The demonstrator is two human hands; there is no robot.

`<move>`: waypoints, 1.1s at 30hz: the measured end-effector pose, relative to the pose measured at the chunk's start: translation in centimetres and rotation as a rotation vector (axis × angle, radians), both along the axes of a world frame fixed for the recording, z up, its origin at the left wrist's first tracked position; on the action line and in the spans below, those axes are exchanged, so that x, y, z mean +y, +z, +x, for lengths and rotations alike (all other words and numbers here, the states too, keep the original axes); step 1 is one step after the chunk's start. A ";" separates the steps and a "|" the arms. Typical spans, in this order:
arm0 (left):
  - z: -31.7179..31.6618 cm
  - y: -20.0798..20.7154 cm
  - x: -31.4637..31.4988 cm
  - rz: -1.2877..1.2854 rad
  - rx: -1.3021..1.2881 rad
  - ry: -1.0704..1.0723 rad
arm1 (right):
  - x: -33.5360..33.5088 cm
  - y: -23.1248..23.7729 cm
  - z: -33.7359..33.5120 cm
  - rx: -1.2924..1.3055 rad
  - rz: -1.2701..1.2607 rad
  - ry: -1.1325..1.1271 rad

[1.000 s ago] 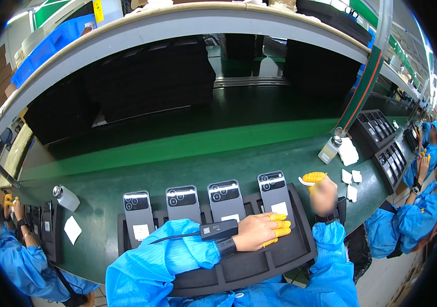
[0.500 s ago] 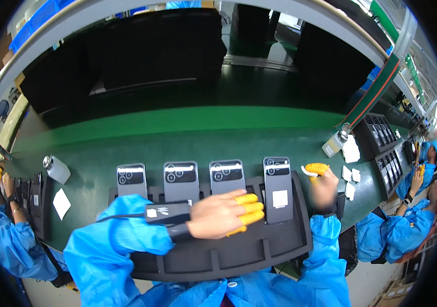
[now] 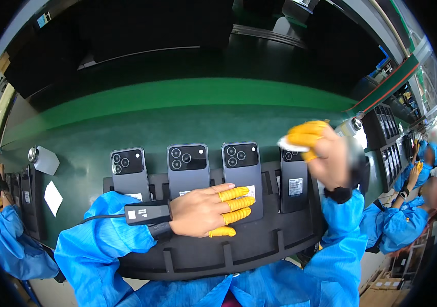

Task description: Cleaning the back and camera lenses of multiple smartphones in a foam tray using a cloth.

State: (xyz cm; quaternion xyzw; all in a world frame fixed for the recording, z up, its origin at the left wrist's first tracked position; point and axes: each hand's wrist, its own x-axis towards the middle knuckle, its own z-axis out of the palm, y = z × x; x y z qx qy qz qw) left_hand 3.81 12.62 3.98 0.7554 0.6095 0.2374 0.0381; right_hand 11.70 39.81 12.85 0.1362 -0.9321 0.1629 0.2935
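Four grey smartphones lie back up in a row, partly in a black slotted tray point(image 3: 198, 256): a far-left phone point(image 3: 130, 180), a second phone point(image 3: 187, 176), a third phone point(image 3: 241, 176) and a far-right phone point(image 3: 294, 197). My left hand point(image 3: 208, 210), yellow cots on its fingers, lies with fingers stretched across the lower part of the third phone. Over the camera end of the far-right phone, my right hand point(image 3: 326, 153) pinches a white wipe point(image 3: 284, 145) in its yellow-cotted fingers. That hand hides part of the phone's top and is partly blurred.
White bottles stand at the left point(image 3: 47, 161) and right point(image 3: 349, 126) on the green table point(image 3: 177, 123). A white sheet point(image 3: 53, 198) lies near the left one. Black phone trays point(image 3: 390, 161) sit far right. Co-workers in blue sit left point(image 3: 11, 240) and right point(image 3: 402, 220).
My right hand has come left with the wipe, from beside the tray to over the far-right phone. My left hand has shifted left, from beside that phone onto the third one.
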 end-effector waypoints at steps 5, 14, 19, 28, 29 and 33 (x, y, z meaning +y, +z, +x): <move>0.2 0.0 0.2 0.018 -0.064 0.037 | -5.4 -2.5 -4.6 -0.076 0.098 0.299; 0.4 0.5 0.3 0.009 -0.012 0.085 | -4.1 -3.6 -1.3 -0.171 0.223 0.278; 0.4 1.2 0.6 0.012 -0.026 0.085 | 5.8 -0.7 3.2 -0.139 0.285 -0.262; 0.3 1.6 0.4 -0.042 -0.010 0.125 | 22.3 -2.8 5.5 0.183 0.301 -0.860; 0.3 1.6 0.3 -0.050 -0.006 0.125 | 22.7 -3.6 5.3 0.163 0.320 -0.854; 0.4 1.5 0.2 -0.051 -0.013 0.142 | 22.5 -4.6 4.8 0.094 0.377 -0.901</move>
